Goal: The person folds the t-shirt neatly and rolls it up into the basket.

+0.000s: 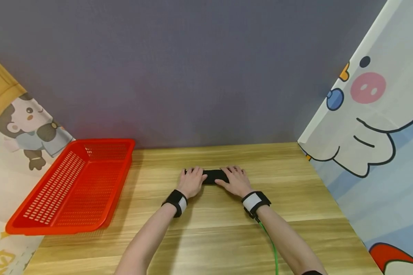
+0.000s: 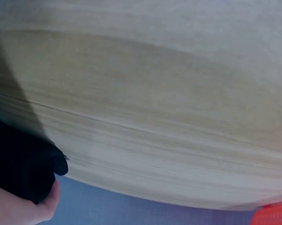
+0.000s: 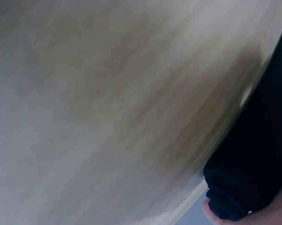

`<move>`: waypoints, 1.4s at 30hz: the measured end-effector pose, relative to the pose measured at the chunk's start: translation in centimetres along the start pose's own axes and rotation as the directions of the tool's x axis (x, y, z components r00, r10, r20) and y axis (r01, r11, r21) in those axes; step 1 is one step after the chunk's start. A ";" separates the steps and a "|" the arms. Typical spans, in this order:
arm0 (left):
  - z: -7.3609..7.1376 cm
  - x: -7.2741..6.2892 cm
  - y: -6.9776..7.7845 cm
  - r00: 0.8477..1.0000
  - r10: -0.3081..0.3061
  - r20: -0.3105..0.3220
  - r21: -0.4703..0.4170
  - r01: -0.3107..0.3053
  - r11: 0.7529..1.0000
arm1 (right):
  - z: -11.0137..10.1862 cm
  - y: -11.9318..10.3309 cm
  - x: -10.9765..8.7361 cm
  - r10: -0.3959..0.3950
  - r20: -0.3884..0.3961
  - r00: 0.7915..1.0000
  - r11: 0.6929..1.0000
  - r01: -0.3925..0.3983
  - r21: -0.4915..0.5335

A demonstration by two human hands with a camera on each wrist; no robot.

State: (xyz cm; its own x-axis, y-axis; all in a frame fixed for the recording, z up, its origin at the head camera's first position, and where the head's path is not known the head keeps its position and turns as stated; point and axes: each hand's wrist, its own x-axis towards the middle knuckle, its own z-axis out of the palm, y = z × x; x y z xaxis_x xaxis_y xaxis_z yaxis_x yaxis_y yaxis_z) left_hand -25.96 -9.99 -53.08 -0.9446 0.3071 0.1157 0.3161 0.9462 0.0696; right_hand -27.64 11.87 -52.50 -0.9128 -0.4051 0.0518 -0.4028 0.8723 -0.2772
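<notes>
A rolled black cloth (image 1: pixel 213 177) lies crosswise on the wooden table, its middle showing between the two hands. At its left end my left hand (image 1: pixel 191 182) holds the roll, fingers over the far side and thumb towards the middle. My right hand (image 1: pixel 238 183) holds the other end in much the same way. Layered folds show at the end of the black cloth (image 3: pixel 239 187) in the right wrist view. From the left wrist, the black cloth (image 2: pixel 24 161) shows a curled end, with part of the left hand (image 2: pixel 21 208) against it. The hands cover both ends in the head view.
An orange-red plastic basket (image 1: pixel 89 183) with slotted sides stands at the table's left. The wooden table (image 1: pixel 213 236) meets a grey panel (image 1: pixel 192 76) at the back. Cartoon-printed curtains (image 1: pixel 375 107) flank it. A green cable (image 1: pixel 274 248) trails from the right wristband (image 1: pixel 255 202).
</notes>
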 end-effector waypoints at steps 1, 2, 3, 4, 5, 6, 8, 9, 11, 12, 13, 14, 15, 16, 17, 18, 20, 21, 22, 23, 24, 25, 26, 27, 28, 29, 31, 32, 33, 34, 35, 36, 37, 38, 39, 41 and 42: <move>0.0 0.2 0.0 1.000 -0.005 0.008 -0.004 0.005 1.000 | 0.0 0.2 0.1 0.002 -0.003 1.000 1.000 -0.002 0.009; 0.0 0.4 -0.1 1.000 -0.009 0.016 -0.005 0.009 1.000 | 0.1 0.3 0.2 0.006 -0.004 1.000 1.000 -0.006 0.016; 0.0 0.5 -0.1 1.000 -0.013 0.022 -0.007 0.013 1.000 | 0.1 0.4 0.4 0.009 -0.005 1.000 1.000 -0.008 0.025; 0.0 0.7 -0.1 0.999 -0.019 0.028 -0.013 0.019 1.000 | 0.1 0.5 0.6 0.012 -0.001 1.000 0.999 -0.012 0.032; 0.0 0.9 -0.1 0.999 -0.024 0.034 -0.017 0.025 1.000 | 0.1 0.6 0.8 0.009 -0.001 1.000 0.999 -0.009 0.034; -0.1 1.0 -0.2 0.999 -0.031 0.039 -0.023 0.032 0.999 | 0.1 0.7 1.0 0.008 0.000 1.000 0.999 -0.008 0.039; -0.1 1.3 -0.2 0.998 -0.047 0.052 -0.038 0.049 0.998 | 0.0 0.8 1.5 0.011 0.004 1.000 0.999 -0.012 0.047; -0.1 1.4 -0.2 0.997 -0.053 0.056 -0.046 0.056 0.997 | -0.1 0.7 1.7 0.010 0.002 1.000 0.999 -0.010 0.045; -0.2 1.6 -0.2 0.995 -0.063 0.071 -0.060 0.068 0.996 | -0.2 0.7 2.1 0.024 0.010 1.000 0.999 -0.025 0.047; -0.3 1.7 -0.2 0.995 -0.066 0.079 -0.067 0.071 0.995 | -0.2 0.7 2.3 0.038 0.017 0.999 0.998 -0.039 0.047; -0.5 1.8 -0.3 0.993 -0.067 0.093 -0.075 0.075 0.994 | -0.3 0.6 2.6 0.052 0.023 0.998 0.997 -0.053 0.047; -0.7 1.8 -0.4 0.992 -0.069 0.106 -0.080 0.078 0.994 | -0.3 0.6 2.8 0.063 0.031 0.998 0.997 -0.065 0.045; -0.9 1.8 -0.5 0.990 -0.071 0.118 -0.089 0.082 0.993 | -0.3 0.5 3.0 0.073 0.038 0.997 0.996 -0.075 0.044; -1.2 1.8 -0.6 0.989 -0.072 0.131 -0.099 0.085 0.991 | -0.3 0.5 3.2 0.084 0.044 0.995 0.995 -0.086 0.050; -1.5 1.8 -0.8 0.986 -0.073 0.147 -0.112 0.090 0.990 | -0.4 0.4 3.3 0.091 0.047 0.995 0.994 -0.093 0.052; -1.9 1.8 -1.0 0.984 -0.075 0.163 -0.129 0.097 0.987 | -0.4 0.4 3.5 0.095 0.047 0.994 0.994 -0.097 0.057; -2.5 1.8 -1.5 0.976 -0.075 0.203 -0.167 0.110 0.980 | -0.4 0.3 3.6 0.096 0.044 0.994 0.993 -0.099 0.068; -2.8 1.7 -1.8 0.971 -0.077 0.226 -0.191 0.122 0.974 | -0.4 0.3 3.5 0.099 0.045 0.994 0.992 -0.102 0.075; -3.1 1.7 -2.1 0.966 -0.080 0.246 -0.215 0.135 0.967 | -0.4 0.3 3.4 0.104 0.045 0.994 0.991 -0.108 0.083; -3.2 1.6 -2.3 0.961 -0.083 0.263 -0.236 0.148 0.960 | -0.3 0.3 3.3 0.110 0.044 0.993 0.990 -0.114 0.086; -3.2 1.5 -2.5 0.956 -0.089 0.279 -0.254 0.163 0.953 | -0.3 0.4 3.2 0.122 0.048 0.991 0.988 -0.126 0.092; -3.2 1.5 -2.6 0.952 -0.096 0.291 -0.271 0.178 0.946 | -0.2 0.4 3.1 0.139 0.053 0.989 0.985 -0.144 0.095; -3.2 1.4 -2.7 0.949 -0.107 0.297 -0.288 0.196 0.937 | -0.3 0.4 3.0 0.163 0.054 0.985 0.981 -0.168 0.101; -3.1 1.4 -2.6 0.949 -0.115 0.292 -0.301 0.205 0.931 | -0.3 0.5 2.9 0.187 0.048 0.981 0.977 -0.191 0.099; -3.0 1.4 -2.5 0.952 -0.119 0.283 -0.310 0.208 0.928 | -0.3 0.5 2.7 0.214 0.040 0.976 0.971 -0.217 0.101; -2.9 1.3 -2.5 0.955 -0.119 0.272 -0.317 0.206 0.926 | -0.2 0.5 2.6 0.244 0.030 0.969 0.963 -0.246 0.107; -2.9 1.2 -2.2 0.963 -0.108 0.247 -0.334 0.189 0.923 | -0.2 0.5 2.2 0.310 0.012 0.951 0.942 -0.309 0.129; -2.9 1.1 -2.1 0.967 -0.098 0.234 -0.344 0.176 0.922 | -0.3 0.5 1.9 0.340 0.006 0.941 0.930 -0.337 0.147; -2.9 1.0 -2.1 0.972 -0.084 0.220 -0.354 0.159 0.922 | -0.2 0.5 1.6 0.370 0.011 0.929 0.915 -0.366 0.172; -2.9 0.9 -2.0 0.974 -0.075 0.215 -0.364 0.151 0.919 | -0.2 0.5 1.4 0.396 0.027 0.918 0.898 -0.393 0.199; -2.9 0.7 -2.0 0.975 -0.066 0.213 -0.383 0.146 0.912 | -0.3 0.5 1.1 0.419 0.048 0.907 0.878 -0.418 0.234; -2.9 0.6 -1.9 0.974 -0.063 0.217 -0.407 0.149 0.901 | -0.3 0.5 0.9 0.434 0.073 0.898 0.861 -0.437 0.261; -2.9 0.5 -1.9 0.973 -0.060 0.222 -0.432 0.153 0.889 | -0.5 0.5 0.7 0.441 0.099 0.892 0.844 -0.450 0.292; -2.9 0.4 -1.8 0.972 -0.060 0.227 -0.463 0.162 0.871 | -0.6 0.5 0.6 0.443 0.123 0.888 0.827 -0.458 0.327; -3.0 0.3 -1.7 0.971 -0.062 0.231 -0.493 0.172 0.853 | -0.8 0.5 0.5 0.441 0.142 0.886 0.809 -0.461 0.366; -3.1 0.0 -1.6 0.968 -0.066 0.240 -0.550 0.192 0.813 | -1.1 0.5 0.5 0.430 0.171 0.886 0.760 -0.458 0.461; -3.2 -0.1 -1.6 0.968 -0.067 0.242 -0.573 0.199 0.795 | -1.2 0.5 0.5 0.428 0.182 0.885 0.725 -0.456 0.516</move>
State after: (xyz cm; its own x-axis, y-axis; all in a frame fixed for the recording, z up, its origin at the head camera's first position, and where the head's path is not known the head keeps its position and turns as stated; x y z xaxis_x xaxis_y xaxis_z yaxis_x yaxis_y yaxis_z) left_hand -26.08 -11.84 -50.04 -0.9569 0.2583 -0.1328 0.1141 0.7547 0.6461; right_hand -28.42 12.43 -51.43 -0.9683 -0.0353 -0.2472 0.1591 0.6757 -0.7198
